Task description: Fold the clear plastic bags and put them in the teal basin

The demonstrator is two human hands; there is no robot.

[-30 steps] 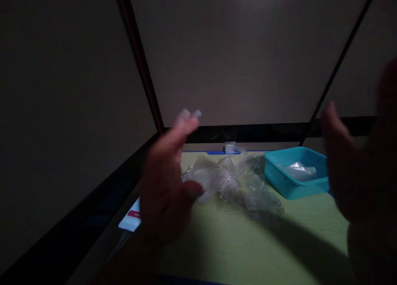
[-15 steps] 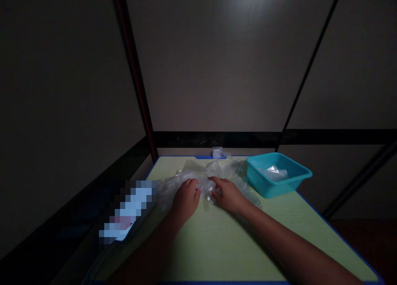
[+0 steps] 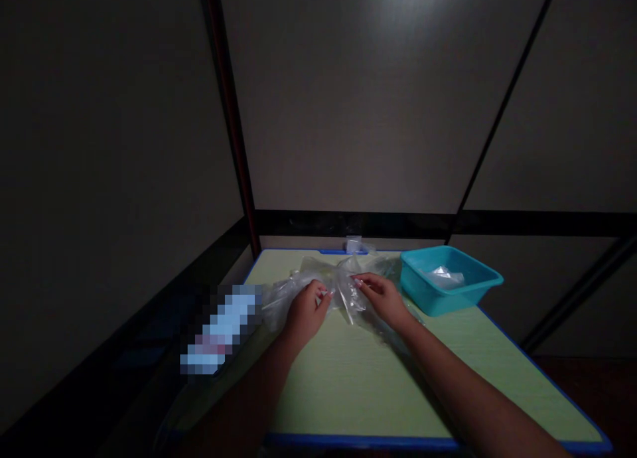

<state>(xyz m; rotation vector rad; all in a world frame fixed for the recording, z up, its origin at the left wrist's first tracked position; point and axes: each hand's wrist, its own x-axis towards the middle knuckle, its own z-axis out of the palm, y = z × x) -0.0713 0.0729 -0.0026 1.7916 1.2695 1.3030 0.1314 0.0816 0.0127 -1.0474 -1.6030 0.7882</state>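
Note:
Crumpled clear plastic bags [image 3: 284,300] lie in a loose heap across the far half of the table. My left hand [image 3: 306,310] is closed in a pinch at the middle of the heap, with thin plastic at its fingertips. Opposite it, my right hand [image 3: 384,299] pinches the upper edge of one clear plastic bag [image 3: 349,302], which hangs creased and shiny between the two hands. More clear film lies beneath my right wrist. Exactly where the left fingertips meet the bag is hard to make out.
A turquoise basin [image 3: 448,302] with folded clear plastic [image 3: 444,278] inside stands at the table's far right. A blurred-out bright screen [image 3: 223,328] is at the left edge. The light green table [image 3: 348,391] has a blue rim; a small whitish piece [image 3: 353,244] sits at its back edge.
My right hand has lifted slightly and moved right, away from the left hand. A creased bag now stretches out between them. The view has shifted a little.

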